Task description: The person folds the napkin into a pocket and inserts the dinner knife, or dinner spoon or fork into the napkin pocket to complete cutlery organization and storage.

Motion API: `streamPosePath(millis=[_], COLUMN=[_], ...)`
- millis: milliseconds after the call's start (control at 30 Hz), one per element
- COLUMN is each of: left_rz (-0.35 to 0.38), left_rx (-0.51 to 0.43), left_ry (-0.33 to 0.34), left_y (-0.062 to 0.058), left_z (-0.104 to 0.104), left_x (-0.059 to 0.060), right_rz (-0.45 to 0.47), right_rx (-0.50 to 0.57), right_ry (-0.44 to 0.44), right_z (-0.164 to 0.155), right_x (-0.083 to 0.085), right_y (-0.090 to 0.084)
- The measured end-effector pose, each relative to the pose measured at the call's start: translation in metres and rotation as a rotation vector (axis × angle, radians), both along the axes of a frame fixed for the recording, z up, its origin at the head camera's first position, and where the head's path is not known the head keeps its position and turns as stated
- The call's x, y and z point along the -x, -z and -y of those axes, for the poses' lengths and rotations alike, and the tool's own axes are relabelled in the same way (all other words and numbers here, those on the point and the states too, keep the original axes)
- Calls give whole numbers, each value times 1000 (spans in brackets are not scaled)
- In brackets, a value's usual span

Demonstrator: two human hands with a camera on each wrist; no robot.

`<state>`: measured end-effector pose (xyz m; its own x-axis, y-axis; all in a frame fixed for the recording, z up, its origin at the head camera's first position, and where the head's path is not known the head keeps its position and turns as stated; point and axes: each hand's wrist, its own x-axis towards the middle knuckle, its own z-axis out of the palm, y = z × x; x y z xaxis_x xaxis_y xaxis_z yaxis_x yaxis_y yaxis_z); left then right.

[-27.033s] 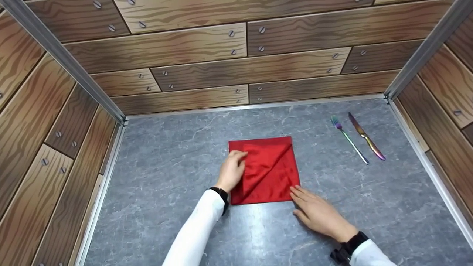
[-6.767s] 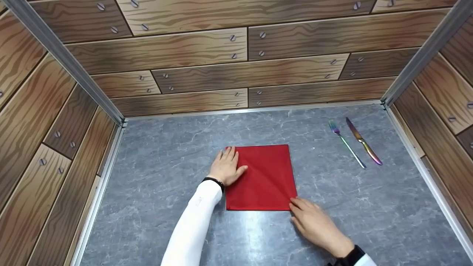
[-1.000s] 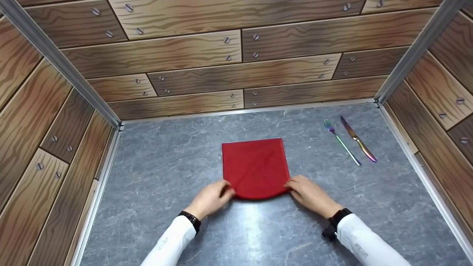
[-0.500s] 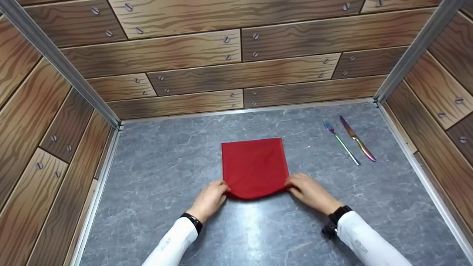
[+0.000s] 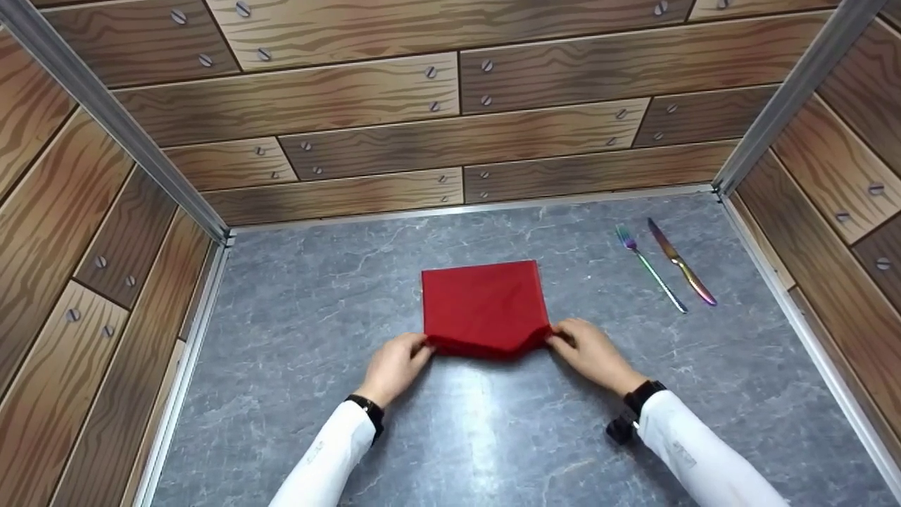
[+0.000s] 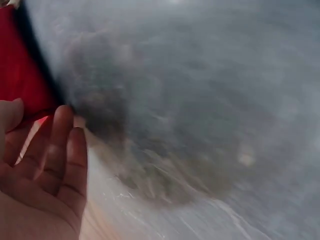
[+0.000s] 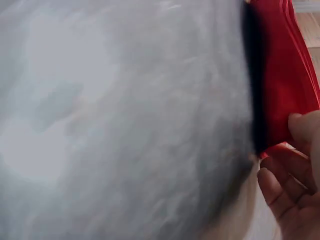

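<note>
The near corners of the napkin point(image 5: 484, 304), at the middle of the worktop point(image 5: 317, 317), are pinched by the left hand point(image 5: 394, 365) and right hand point(image 5: 590, 352), so uneven lifting could make the fold crooked.

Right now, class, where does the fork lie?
In the head view the fork lies on the grey tabletop, far right, just left of the knife and right of the red napkin.

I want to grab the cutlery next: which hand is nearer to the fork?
Right. The right hand grips the red napkin's near right corner, below-left of the fork; the left hand grips the opposite corner, farther away.
</note>
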<state>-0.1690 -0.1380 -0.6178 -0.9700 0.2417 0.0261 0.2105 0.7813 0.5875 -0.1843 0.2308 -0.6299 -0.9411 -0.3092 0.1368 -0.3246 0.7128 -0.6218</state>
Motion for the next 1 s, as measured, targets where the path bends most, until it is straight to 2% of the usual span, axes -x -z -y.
streamPosePath(millis=[167,333,567,667,800,1000], left_rz=[154,219,193,160,151,155], left_rx=[-98,-73,-13,8,17,-6], left_ry=[-119,-221,-305,-323,-343,-364], left_y=[-6,-9,-7,-5,-3,-3], left_z=[-5,-11,-19,-23,-26,-28], left_x=[16,28,35,36,36,35], right_rz=[225,298,274,258,219,117], right_rx=[155,175,77,26,-24,-34], right_ry=[157,242,317,318,306,297], right_z=[3,10,20,23,27,33], right_x=[11,23,31,33,34,34], right_y=[-3,-3,-5,-6,-5,-3])
